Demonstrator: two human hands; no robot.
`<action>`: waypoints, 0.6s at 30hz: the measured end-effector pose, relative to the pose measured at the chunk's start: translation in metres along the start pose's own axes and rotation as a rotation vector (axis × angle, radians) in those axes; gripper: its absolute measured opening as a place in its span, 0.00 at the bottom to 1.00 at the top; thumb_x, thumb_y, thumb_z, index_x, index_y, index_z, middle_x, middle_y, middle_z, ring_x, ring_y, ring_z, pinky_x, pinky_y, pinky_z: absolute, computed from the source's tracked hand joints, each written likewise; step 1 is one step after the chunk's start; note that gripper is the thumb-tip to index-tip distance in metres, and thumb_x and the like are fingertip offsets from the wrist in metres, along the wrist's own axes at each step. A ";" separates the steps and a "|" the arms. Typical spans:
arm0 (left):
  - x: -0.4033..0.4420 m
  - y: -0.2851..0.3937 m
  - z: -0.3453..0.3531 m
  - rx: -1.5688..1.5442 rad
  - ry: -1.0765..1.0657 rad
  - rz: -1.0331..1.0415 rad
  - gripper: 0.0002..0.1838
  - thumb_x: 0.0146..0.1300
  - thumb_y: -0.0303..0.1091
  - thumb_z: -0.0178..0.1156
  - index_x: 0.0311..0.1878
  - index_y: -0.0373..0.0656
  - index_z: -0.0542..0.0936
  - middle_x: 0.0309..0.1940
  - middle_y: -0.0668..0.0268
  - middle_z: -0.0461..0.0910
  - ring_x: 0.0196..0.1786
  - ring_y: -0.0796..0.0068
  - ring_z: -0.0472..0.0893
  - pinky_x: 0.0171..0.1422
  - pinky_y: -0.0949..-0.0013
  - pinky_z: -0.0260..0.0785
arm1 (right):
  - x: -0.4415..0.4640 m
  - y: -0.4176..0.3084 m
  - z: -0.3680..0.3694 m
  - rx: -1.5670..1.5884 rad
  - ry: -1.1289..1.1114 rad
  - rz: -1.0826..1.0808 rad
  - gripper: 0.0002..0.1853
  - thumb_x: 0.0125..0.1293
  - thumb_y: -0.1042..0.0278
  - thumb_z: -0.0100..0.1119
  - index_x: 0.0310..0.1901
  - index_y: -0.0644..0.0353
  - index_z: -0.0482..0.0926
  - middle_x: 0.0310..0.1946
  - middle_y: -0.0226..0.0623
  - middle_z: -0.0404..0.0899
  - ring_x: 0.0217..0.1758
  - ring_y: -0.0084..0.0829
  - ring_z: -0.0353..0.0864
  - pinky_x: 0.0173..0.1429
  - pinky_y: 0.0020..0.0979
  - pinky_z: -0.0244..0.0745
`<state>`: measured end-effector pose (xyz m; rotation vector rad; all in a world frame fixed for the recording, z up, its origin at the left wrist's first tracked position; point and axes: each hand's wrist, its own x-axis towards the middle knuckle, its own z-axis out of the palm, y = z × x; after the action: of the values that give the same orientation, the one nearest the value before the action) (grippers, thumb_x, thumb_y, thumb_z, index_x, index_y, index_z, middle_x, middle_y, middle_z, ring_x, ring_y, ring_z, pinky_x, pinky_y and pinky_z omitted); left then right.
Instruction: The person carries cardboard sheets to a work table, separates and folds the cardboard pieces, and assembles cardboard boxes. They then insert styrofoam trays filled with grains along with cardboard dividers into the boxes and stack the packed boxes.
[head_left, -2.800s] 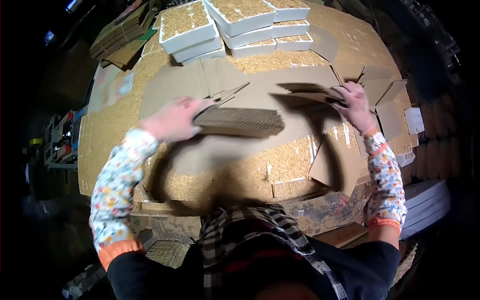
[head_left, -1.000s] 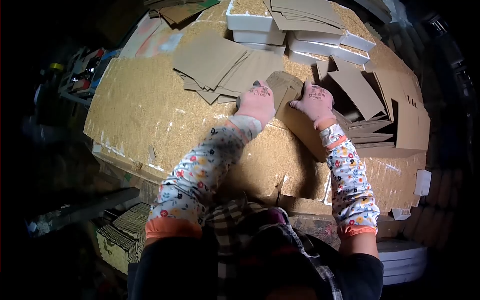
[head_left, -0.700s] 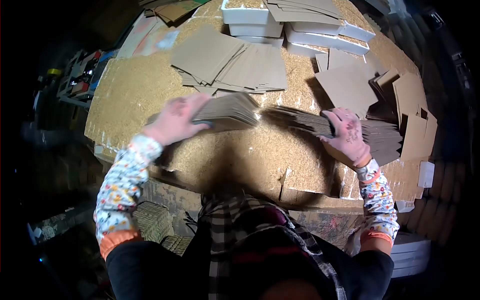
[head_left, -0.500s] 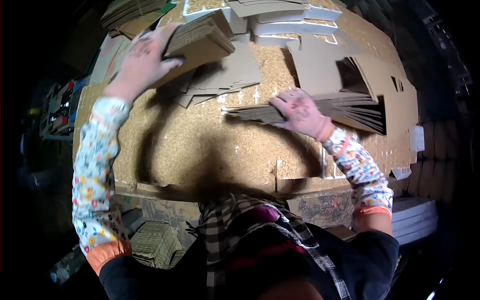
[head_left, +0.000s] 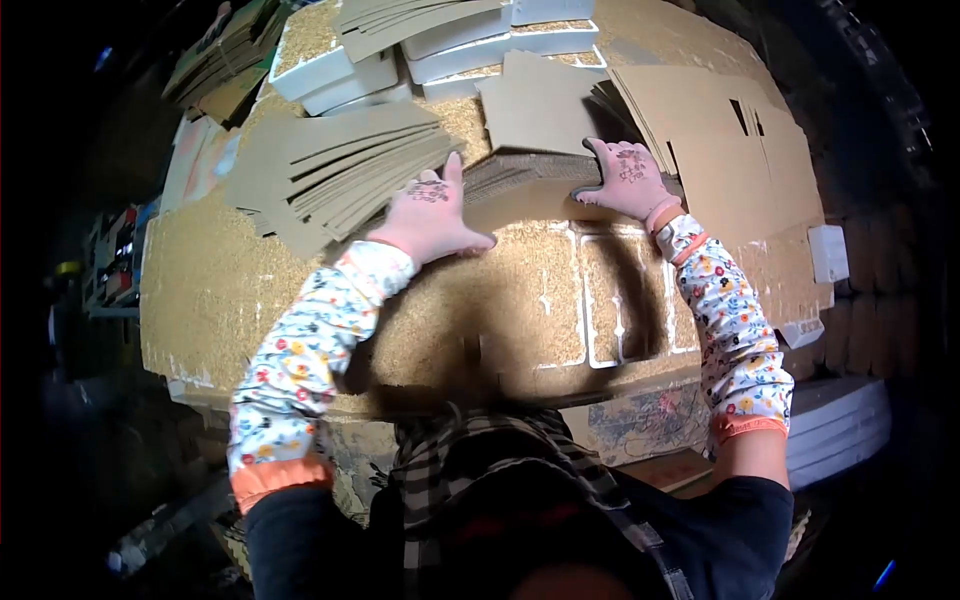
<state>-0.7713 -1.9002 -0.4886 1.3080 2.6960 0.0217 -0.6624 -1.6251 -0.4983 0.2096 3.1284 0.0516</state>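
Observation:
My left hand [head_left: 425,218], in a pink glove with dark markings, has its thumb and fingers spread. It lies at the left end of a stack of cardboard sheets [head_left: 525,190] in the middle of the table. Just left of that hand, a fanned pile of cardboard sheets [head_left: 345,175] rests flat. My right hand [head_left: 632,182], gloved alike, grips the right end of the middle stack, thumb on the near side and fingers behind its upper edge. A flat cardboard piece [head_left: 540,105] lies behind the stack.
White trays [head_left: 455,60] filled with tan granular material stand at the back, more cardboard [head_left: 410,22] on top. Large slotted cardboard sheets [head_left: 725,150] cover the right side. A bundle of cardboard [head_left: 225,65] sits back left. The table's front edge [head_left: 480,392] runs close to my body.
My left hand has let go of the cardboard block it held and moved right to the middle stack. That cardboard now lies fanned at left. My right hand has shifted along the middle stack.

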 end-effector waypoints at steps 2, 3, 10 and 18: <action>0.026 0.027 0.006 0.093 -0.056 -0.189 0.49 0.56 0.57 0.58 0.69 0.31 0.50 0.52 0.49 0.74 0.54 0.58 0.76 0.57 0.59 0.67 | 0.014 0.008 0.010 0.026 0.049 -0.020 0.34 0.47 0.39 0.65 0.50 0.59 0.74 0.38 0.41 0.79 0.48 0.39 0.76 0.57 0.36 0.65; 0.029 0.026 -0.003 0.000 -0.088 -0.233 0.45 0.58 0.59 0.55 0.69 0.36 0.53 0.54 0.53 0.74 0.55 0.61 0.76 0.57 0.56 0.66 | 0.015 0.012 0.001 0.044 -0.013 -0.040 0.33 0.49 0.40 0.64 0.50 0.58 0.74 0.40 0.41 0.79 0.50 0.38 0.76 0.58 0.36 0.64; -0.107 -0.092 -0.054 -0.057 0.552 -0.236 0.43 0.49 0.51 0.69 0.66 0.46 0.62 0.50 0.56 0.77 0.49 0.59 0.80 0.52 0.62 0.73 | -0.002 0.095 -0.049 0.121 0.183 -0.435 0.33 0.43 0.38 0.67 0.46 0.54 0.76 0.39 0.35 0.74 0.47 0.34 0.74 0.58 0.35 0.64; 0.030 0.011 -0.070 0.057 0.172 0.205 0.59 0.44 0.63 0.65 0.70 0.32 0.50 0.48 0.48 0.77 0.50 0.53 0.78 0.55 0.57 0.69 | 0.017 -0.040 -0.028 0.115 0.143 -0.518 0.37 0.46 0.38 0.66 0.50 0.61 0.72 0.39 0.40 0.77 0.49 0.37 0.75 0.62 0.35 0.59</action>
<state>-0.7905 -1.8658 -0.4222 1.6673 2.7051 0.0838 -0.6844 -1.6635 -0.4714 -0.6303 3.2132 -0.1214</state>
